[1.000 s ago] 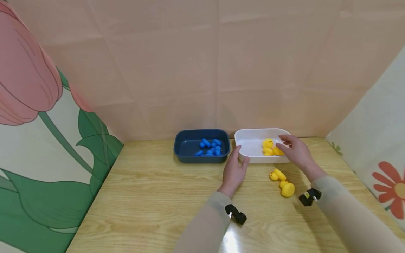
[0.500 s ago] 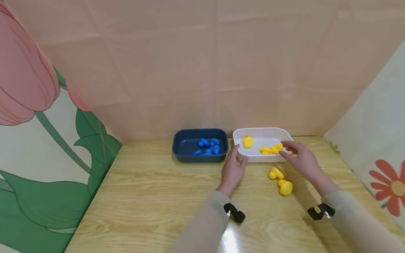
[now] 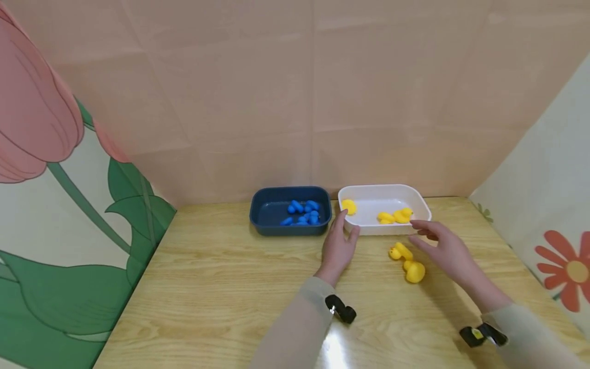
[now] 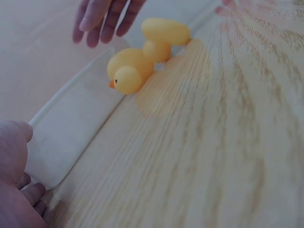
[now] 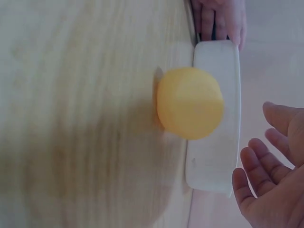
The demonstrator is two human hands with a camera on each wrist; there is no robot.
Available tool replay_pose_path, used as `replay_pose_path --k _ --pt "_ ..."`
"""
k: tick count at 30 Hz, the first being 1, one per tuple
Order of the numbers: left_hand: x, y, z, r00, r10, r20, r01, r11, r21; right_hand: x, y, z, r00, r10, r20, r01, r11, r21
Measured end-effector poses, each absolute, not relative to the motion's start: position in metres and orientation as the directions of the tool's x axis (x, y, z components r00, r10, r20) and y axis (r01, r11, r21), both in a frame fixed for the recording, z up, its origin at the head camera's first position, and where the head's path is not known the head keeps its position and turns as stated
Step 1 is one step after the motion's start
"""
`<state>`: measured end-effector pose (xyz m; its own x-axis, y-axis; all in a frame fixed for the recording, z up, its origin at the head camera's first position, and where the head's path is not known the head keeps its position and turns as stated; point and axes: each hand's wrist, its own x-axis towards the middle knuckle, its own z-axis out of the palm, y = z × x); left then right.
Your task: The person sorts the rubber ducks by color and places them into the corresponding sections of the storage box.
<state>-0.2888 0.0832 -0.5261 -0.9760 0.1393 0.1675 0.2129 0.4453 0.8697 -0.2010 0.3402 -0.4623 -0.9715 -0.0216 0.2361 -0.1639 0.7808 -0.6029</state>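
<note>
My left hand (image 3: 340, 245) rests on the table with its fingertips against the front left corner of the white tray (image 3: 417, 201); the same tray wall (image 4: 71, 137) shows in the left wrist view. Inside the tray lie three yellow ducks: one (image 3: 349, 206) at the left end, two (image 3: 395, 217) towards the right. Two more yellow ducks (image 3: 407, 261) lie on the table in front of the tray, also seen as ducks (image 4: 142, 59) from the left wrist. My right hand (image 3: 444, 247) hovers open and empty just right of them, fingers (image 5: 251, 180) spread. One duck (image 5: 190, 102) fills the right wrist view.
A dark blue tray (image 3: 262, 215) with several blue pieces (image 3: 301, 213) stands left of the white tray. Fabric walls close in the wooden table (image 3: 221, 287) behind and on both sides.
My right hand has drawn back from over the white tray towards me, empty. One yellow duck has ended up at the tray's left end. The left hand stayed put.
</note>
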Motion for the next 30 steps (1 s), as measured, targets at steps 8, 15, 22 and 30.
replay_pose_path --k 8,15,22,30 --pt "-0.288 0.083 -0.526 -0.976 0.141 0.166 0.212 0.433 0.876 -0.171 0.337 -0.470 -0.979 -0.034 0.201 -0.153 0.779 -0.609" --pt "-0.289 0.082 -0.528 -0.973 0.144 0.178 0.224 0.436 0.872 -0.152 0.338 -0.486 -0.976 -0.049 0.210 -0.168 0.785 -0.596" --pt "-0.290 0.083 -0.530 -0.972 0.145 0.185 0.231 0.439 0.868 -0.144 0.337 -0.498 -0.980 -0.039 0.193 -0.153 0.770 -0.619" --pt "-0.290 0.082 -0.528 -0.972 0.145 0.184 0.230 0.439 0.868 -0.142 0.336 -0.503 -0.973 -0.048 0.226 -0.182 0.760 -0.624"
